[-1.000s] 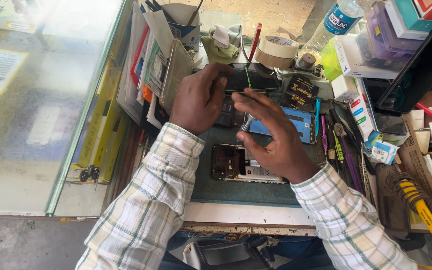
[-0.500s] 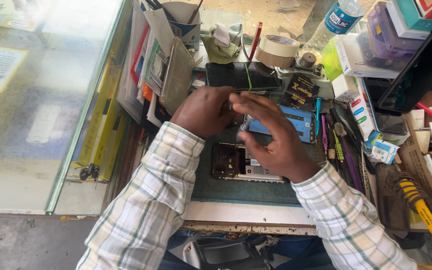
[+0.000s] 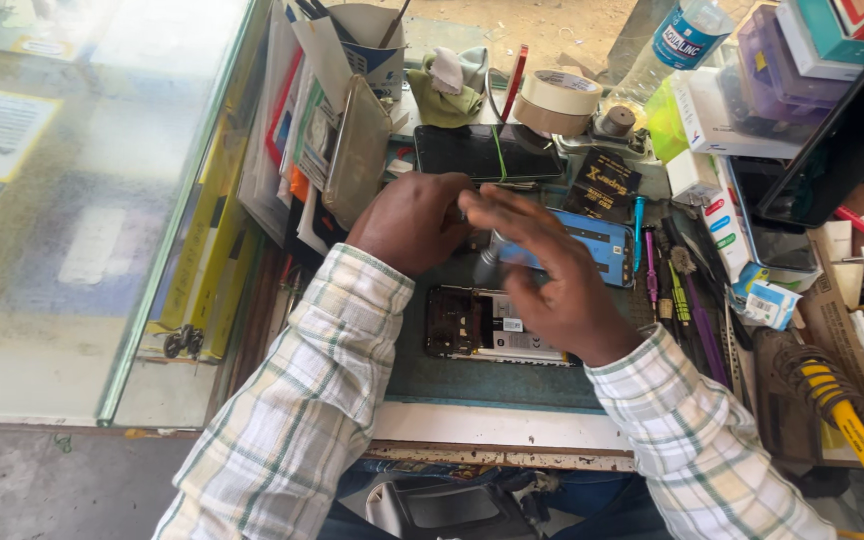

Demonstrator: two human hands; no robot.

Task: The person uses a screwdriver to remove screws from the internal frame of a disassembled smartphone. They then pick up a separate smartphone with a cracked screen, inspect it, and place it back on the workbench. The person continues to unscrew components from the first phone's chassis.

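Lying beneath right hand [image 3: 552,285]: opened phone [image 3: 487,325].

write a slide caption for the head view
Two hands, left hand and right hand, work above an opened phone.

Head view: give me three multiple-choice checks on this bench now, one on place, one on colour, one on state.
1. Where is the opened phone?
A. on the mat under the right hand
B. on the glass counter
C. atop the tape roll

2. What colour is the coiled cable at the right?
A. red
B. yellow
C. white

3. The opened phone's back is:
A. on
B. off, insides showing
C. wrapped in cloth

Answers: A, it lies on the mat below the right hand; B, the coil is yellow; B, board and parts are bare.
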